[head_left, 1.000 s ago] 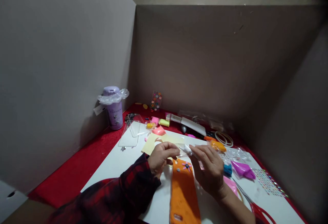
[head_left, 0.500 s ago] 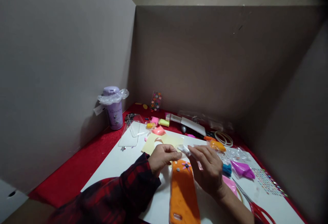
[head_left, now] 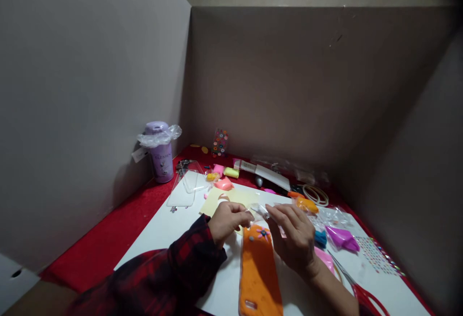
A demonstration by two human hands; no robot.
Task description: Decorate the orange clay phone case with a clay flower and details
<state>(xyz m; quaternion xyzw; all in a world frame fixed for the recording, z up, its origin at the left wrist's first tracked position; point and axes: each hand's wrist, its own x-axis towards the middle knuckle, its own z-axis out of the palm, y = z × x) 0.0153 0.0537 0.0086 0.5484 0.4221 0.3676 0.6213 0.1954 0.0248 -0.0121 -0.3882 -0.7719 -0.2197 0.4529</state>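
Right hand (head_left: 294,240), clear plastic (head_left: 262,212) pinched, orange case (head_left: 257,267) alongside

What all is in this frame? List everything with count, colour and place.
purple cup: 1, purple, back left
clear cases: 2, transparent, back left
button pack: 1, multicoloured, by back wall
white package: 1, white, back
rings: 2+, pale, back right
rear packets: 4+, pink, yellow, orange, salmon, back
right packets: 4+, orange, blue, magenta, pink, right
clear bag: 1+, transparent, right
gem sheet: 1, multicoloured, far right
scissors: 1, red-handled, front right
paper: 1, pale yellow, board's rear centre
orange case: 1, orange with pink flower, front centre
cloth: 1, red, left and back
board: 1, white, centre on cloth
walls: 3, grey, around
small packet: 1, whitish, centre
left hand: 1, plaid-sleeved, fingertips beside small packet
right hand: 1, bare-wristed, holding small packet
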